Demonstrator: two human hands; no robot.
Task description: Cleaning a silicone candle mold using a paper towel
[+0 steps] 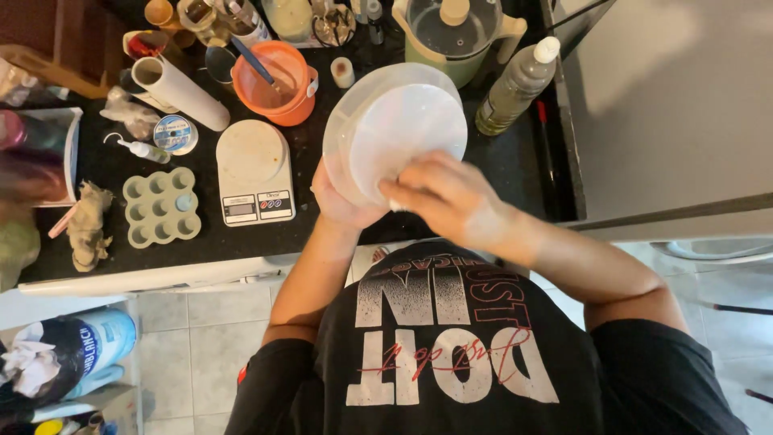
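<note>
Above the worktop's [499, 173] front edge: translucent white round container [394, 129], tilted, gripped underneath by left hand [342, 201], right hand [443, 193] pressed into it, something white there barely visible.

Translucent matt plastic container [386, 121], glossy black stone counter [515, 161], smooth plastic scale [254, 171].

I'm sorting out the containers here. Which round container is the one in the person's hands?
The translucent white plastic tub, tilted on its side between the left hand and right hand. The orange bowl and green lidded pot stand untouched on the counter.
</note>
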